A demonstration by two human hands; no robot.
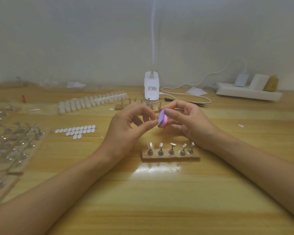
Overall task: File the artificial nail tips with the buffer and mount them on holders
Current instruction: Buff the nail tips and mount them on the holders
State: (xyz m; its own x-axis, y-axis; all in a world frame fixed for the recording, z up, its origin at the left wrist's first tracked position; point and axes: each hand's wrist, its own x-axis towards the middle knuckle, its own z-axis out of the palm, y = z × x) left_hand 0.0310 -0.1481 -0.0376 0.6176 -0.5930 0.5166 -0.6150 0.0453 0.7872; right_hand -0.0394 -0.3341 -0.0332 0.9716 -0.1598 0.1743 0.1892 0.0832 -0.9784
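My right hand point(185, 122) holds the pink buffer point(163, 118) in curled fingers, up above the wooden stand point(170, 158). My left hand point(131, 128) pinches right against it, but what it holds is too small to see. I should rub softly, with short strokes. 1 mounted tip point(150, 145) stands ready.

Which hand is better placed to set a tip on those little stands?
Probably the left hand: its fingers pinch beside the buffer, which the right hand grips, and the holders stand just below.
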